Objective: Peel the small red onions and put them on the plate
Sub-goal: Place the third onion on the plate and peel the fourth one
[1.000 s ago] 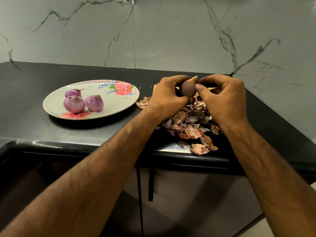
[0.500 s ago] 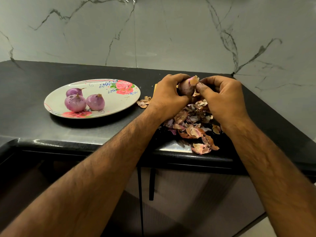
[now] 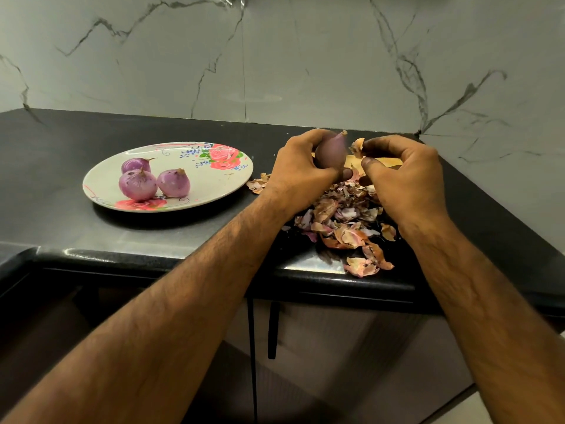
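Right hand (image 3: 406, 179) pulled away pinching peel (image 3: 357, 147), left hand (image 3: 301, 172) clasps onion (image 3: 330, 153); plate (image 3: 189, 162) holds three peeled onions (image 3: 138, 184).

Dim, warm light is falling from above, glinting along the front edge of the counter (image 3: 312, 266) and throwing a soft shadow beneath the plate (image 3: 198, 166). Motion blur is smearing the held onion (image 3: 330, 151); wide-angle distortion is bowing the frame's edges.

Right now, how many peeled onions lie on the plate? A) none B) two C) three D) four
C: three peeled onions lie on the plate; a fourth onion is gripped in the left hand while the right hand pinches a scrap of skin.
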